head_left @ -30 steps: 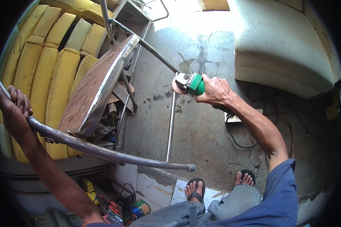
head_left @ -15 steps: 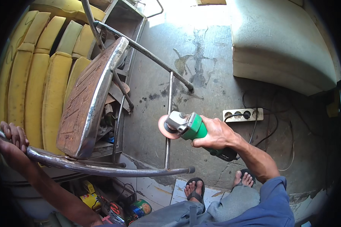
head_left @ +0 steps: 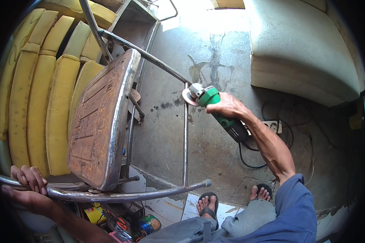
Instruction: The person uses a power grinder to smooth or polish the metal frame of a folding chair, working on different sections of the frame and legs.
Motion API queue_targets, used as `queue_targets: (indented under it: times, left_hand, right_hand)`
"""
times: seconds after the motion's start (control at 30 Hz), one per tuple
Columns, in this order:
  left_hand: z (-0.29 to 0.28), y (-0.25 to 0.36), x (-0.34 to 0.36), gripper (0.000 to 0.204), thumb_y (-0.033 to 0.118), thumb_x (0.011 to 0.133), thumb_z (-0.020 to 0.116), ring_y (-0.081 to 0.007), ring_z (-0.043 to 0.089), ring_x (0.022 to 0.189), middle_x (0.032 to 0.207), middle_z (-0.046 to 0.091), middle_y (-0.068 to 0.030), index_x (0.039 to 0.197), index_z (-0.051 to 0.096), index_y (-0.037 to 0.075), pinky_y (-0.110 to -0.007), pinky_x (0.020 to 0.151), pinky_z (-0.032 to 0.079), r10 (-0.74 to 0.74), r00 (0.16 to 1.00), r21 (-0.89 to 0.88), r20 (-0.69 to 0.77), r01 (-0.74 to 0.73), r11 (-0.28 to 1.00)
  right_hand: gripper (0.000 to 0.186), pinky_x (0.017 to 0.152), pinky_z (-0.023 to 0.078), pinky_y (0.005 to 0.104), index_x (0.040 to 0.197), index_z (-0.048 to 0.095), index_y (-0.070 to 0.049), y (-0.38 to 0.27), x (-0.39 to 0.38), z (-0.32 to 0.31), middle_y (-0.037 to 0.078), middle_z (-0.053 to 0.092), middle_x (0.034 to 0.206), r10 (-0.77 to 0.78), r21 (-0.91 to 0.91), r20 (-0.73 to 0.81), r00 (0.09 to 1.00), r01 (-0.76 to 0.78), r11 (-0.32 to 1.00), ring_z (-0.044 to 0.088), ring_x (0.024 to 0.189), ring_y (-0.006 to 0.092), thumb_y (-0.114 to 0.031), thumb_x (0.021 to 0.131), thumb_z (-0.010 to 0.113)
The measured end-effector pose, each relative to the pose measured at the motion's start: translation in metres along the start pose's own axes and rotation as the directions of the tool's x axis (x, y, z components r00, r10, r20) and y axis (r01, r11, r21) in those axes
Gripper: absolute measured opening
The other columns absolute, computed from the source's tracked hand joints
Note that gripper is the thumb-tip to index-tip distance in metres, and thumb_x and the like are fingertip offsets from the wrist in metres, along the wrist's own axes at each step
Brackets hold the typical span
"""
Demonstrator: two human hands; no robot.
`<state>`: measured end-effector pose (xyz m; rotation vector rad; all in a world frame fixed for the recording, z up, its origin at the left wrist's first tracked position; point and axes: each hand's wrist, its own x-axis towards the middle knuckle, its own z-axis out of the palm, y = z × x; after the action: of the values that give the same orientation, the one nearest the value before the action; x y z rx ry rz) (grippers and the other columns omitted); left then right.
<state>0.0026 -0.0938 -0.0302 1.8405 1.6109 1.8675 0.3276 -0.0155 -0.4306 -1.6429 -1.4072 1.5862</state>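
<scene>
A metal chair frame (head_left: 125, 197) lies tipped on its side at the left, its rusty brown seat plate (head_left: 97, 125) turned toward me. My left hand (head_left: 28, 182) is wrapped round the near tube of this frame. In my right hand (head_left: 227, 107) is a green and black angle grinder (head_left: 221, 109). Its pinkish round disc (head_left: 189, 97) meets the upper end of the thin crossbar (head_left: 186, 146), close to the joint with the far leg (head_left: 150, 58). Whether the disc is spinning I cannot tell.
Yellow foam cushions (head_left: 32, 105) stand stacked at the left. A white power strip (head_left: 271, 126) with dark cables lies on the floor beyond my right forearm. At upper right is a pale upholstered piece (head_left: 300, 52). Cans and tools (head_left: 121, 222) lie by my feet.
The grinder has moved up along the crossbar, away from me, toward the far leg. The chair frame has shifted and turned slightly, with my left hand lower on it.
</scene>
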Motion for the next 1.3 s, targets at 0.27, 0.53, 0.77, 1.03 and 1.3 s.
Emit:
queue_targets:
  times: [0.27, 0.53, 0.77, 1.03, 1.3]
  left_hand:
    - [0.003, -0.002, -0.004, 0.061, 0.068, 0.107, 0.034, -0.0082, 0.018, 0.037, 0.052, 0.025, 0.002, 0.078, 0.034, 0.014, -0.023, 0.036, 0.017, 0.029, 1.0, 0.005, 0.0, -0.029, 1.0]
    - [-0.003, 0.002, -0.02, 0.062, 0.069, 0.107, 0.033, -0.0082, 0.018, 0.036, 0.051, 0.025, 0.0025, 0.077, 0.032, 0.015, -0.023, 0.037, 0.016, 0.026, 0.998, -0.006, -0.058, -0.026, 1.0]
    - [-0.004, 0.003, -0.019, 0.06, 0.067, 0.108, 0.034, -0.008, 0.018, 0.038, 0.052, 0.024, 0.0023, 0.078, 0.032, 0.015, -0.023, 0.037, 0.016, 0.023, 0.998, -0.026, -0.055, -0.025, 0.999]
    - [0.006, 0.005, -0.017, 0.06, 0.066, 0.108, 0.034, -0.0079, 0.017, 0.038, 0.053, 0.023, 0.0024, 0.078, 0.032, 0.014, -0.024, 0.036, 0.017, -0.005, 0.998, -0.021, -0.067, 0.004, 1.0]
    - [0.0, 0.004, -0.015, 0.06, 0.068, 0.107, 0.035, -0.0073, 0.019, 0.037, 0.052, 0.025, 0.0026, 0.078, 0.032, 0.015, -0.023, 0.037, 0.016, 0.014, 0.999, -0.038, -0.029, -0.015, 0.999]
  right_hand:
    - [0.063, 0.083, 0.057, 0.0422, 0.113, 0.069, -0.002, -0.003, -0.044, 0.024, 0.016, 0.075, 0.098, -0.077, -0.01, -0.026, 0.997, 0.077, 0.997, 0.073, 0.09, 0.0301, -0.047, 0.069, 0.077]
    - [0.058, 0.076, 0.056, 0.0409, 0.111, 0.072, -0.005, -0.038, -0.018, -0.01, 0.015, 0.074, 0.095, -0.083, -0.189, 0.112, 0.99, 0.104, 0.976, 0.072, 0.084, 0.0251, -0.047, 0.071, 0.076]
    - [0.06, 0.077, 0.056, 0.0409, 0.108, 0.072, -0.003, -0.027, -0.02, -0.005, 0.015, 0.074, 0.093, -0.01, -0.16, 0.033, 0.999, 0.015, 0.987, 0.071, 0.084, 0.0276, -0.048, 0.068, 0.078]
    - [0.064, 0.085, 0.055, 0.0397, 0.116, 0.07, -0.002, -0.005, -0.043, 0.028, 0.017, 0.074, 0.102, -0.083, 0.078, 0.028, 0.996, 0.081, 0.994, 0.071, 0.093, 0.0286, -0.045, 0.07, 0.078]
    - [0.052, 0.075, 0.055, 0.0375, 0.1, 0.072, 0.001, 0.002, -0.004, 0.031, 0.012, 0.072, 0.089, -0.031, 0.251, -0.072, 0.997, 0.048, 0.967, 0.068, 0.08, 0.0226, -0.044, 0.075, 0.076]
